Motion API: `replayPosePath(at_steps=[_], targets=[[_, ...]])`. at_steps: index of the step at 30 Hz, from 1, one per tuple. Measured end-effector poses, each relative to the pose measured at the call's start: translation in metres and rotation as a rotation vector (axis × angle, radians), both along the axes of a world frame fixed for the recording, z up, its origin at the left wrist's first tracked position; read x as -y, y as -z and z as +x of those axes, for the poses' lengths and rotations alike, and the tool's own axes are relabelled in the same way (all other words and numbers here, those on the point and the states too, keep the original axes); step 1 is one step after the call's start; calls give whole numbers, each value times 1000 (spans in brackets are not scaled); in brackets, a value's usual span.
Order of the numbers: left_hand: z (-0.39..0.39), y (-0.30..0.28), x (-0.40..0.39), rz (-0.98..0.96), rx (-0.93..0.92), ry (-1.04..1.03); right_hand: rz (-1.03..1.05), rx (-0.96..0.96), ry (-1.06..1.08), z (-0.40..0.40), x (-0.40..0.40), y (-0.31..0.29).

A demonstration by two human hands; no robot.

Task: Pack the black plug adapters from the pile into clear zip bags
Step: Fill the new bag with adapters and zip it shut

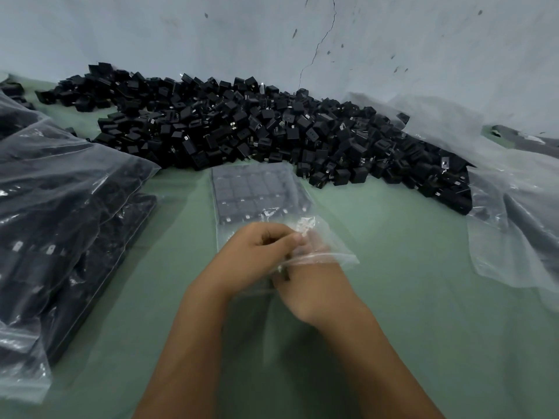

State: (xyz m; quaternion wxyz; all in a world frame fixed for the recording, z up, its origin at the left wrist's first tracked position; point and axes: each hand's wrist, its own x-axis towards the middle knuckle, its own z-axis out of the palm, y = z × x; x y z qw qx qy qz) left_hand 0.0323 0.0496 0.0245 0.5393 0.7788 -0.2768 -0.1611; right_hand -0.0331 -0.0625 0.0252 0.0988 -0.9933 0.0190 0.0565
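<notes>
A large pile of black plug adapters [242,128] lies along the wall at the back of the green table. In front of it lies a clear zip bag [254,192] with rows of adapters packed flat inside. My left hand [257,252] pinches the bag's open near edge with curled fingers. My right hand [305,285] is blurred, partly under the bag's loose plastic, and seems to hold something small and dark near the opening; its fingers are mostly hidden.
Filled clear bags of adapters [60,222] are stacked at the left. Crumpled clear plastic [514,222] spreads at the right over more adapters. The green table surface [408,297] stretches in front. A cracked pale wall [302,40] closes the back.
</notes>
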Motion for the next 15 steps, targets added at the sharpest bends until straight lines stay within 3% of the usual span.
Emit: replayPosePath(at_steps=[4,6,10,13,15], targets=[[14,-4,2,261,-100,53,194,-189,-104,-24,16,-29],[21,-8,8,268,-63,55,303,-172,-78,-29,28,-49],[39,-10,37,205,295,-142,428,294,20,-12,60,-68],[60,0,64,471,629,-158,465,469,140,18,83,-61],[75,11,75,687,686,-142,445,500,183,45,95,-49]])
